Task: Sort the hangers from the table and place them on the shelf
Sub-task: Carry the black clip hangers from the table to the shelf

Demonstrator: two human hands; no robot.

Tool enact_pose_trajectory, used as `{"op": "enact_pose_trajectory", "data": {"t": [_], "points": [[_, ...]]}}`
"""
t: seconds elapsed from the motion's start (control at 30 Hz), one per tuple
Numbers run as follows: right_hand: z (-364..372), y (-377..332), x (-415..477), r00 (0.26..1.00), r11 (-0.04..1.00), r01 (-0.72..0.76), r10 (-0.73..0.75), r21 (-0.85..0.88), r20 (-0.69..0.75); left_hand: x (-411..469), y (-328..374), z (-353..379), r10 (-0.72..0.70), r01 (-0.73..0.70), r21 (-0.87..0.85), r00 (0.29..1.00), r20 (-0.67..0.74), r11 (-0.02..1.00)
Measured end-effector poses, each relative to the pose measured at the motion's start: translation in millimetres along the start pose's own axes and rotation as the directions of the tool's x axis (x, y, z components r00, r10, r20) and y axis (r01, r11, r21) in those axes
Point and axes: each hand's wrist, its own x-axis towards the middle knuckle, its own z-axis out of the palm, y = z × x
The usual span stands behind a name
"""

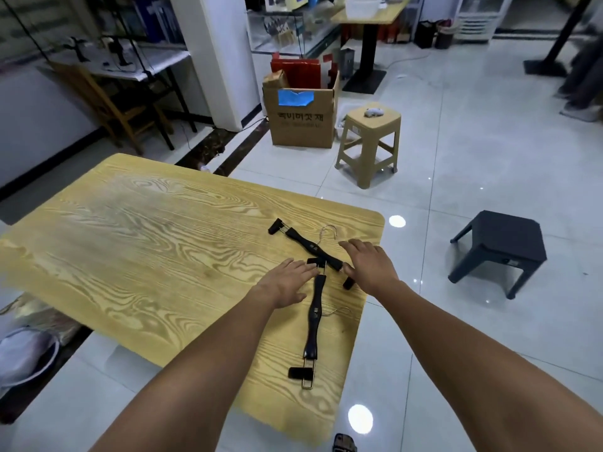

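Both hangers lie flat on the worktop (pixel 146 239), crowded into its right-hand part, close to the right edge. The far hanger (pixel 306 244) runs slantwise, its left clip toward the middle of the board and its right clip almost at the edge, with its metal hook pointing away from you. The near hanger (pixel 316 316) runs nearly straight toward you. Its upper clip meets the far hanger's bar, its lower clip sits near the worktop's front edge, and its thin wire hook points to the right edge.

Your left hand (pixel 287 283) is wide, fingers straight and together, palm down, with the fingertips at the near hanger's upper clip. It holds nothing. Your right hand (pixel 370 265) is wide too, fingers spread, palm down over the far hanger's right end, with the clip showing just under the thumb. You cannot tell whether the palm touches the bar. It has nothing in its grasp.

To your left the board is bare wood out to its rounded far corner. Past the right edge there is glossy tiled floor (pixel 456 177), with a dark stool (pixel 499 249) standing well apart from the worktop on the right. A beige stool (pixel 372 141) stands beyond the far right corner, and a cardboard box (pixel 301 120) sits just beside it. A wooden chair (pixel 107 102) stands far off to the left, by a white table.
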Motion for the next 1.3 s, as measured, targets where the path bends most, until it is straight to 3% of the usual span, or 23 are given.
{"op": "enact_pose_trajectory", "data": {"t": [0.33, 0.7, 0.83, 1.3], "points": [[35.7, 33.1, 26.2, 0.995, 0.999, -0.033, 0.032, 0.014, 0.097, 59.7, 10.0, 41.1, 0.239, -0.249, 0.059, 0.961, 0.142, 0.967], [63.8, 18.5, 54.3, 0.978, 0.994, -0.105, 0.102, 0.008, 0.18, 76.8, -14.1, 53.7, 0.481, -0.482, 0.145, 0.876, 0.044, 0.864], [69.9, 3.8, 75.6, 0.966, 0.988, -0.154, 0.148, 0.013, 0.212, 77.9, -23.6, 53.9, 0.515, -0.518, 0.219, 0.854, 0.073, 0.827], [90.9, -31.8, 107.7, 0.909, 0.949, -0.315, 0.308, -0.022, 0.279, 78.5, -51.4, 70.8, 0.591, -0.588, 0.186, 0.806, 0.044, 0.787]]}}
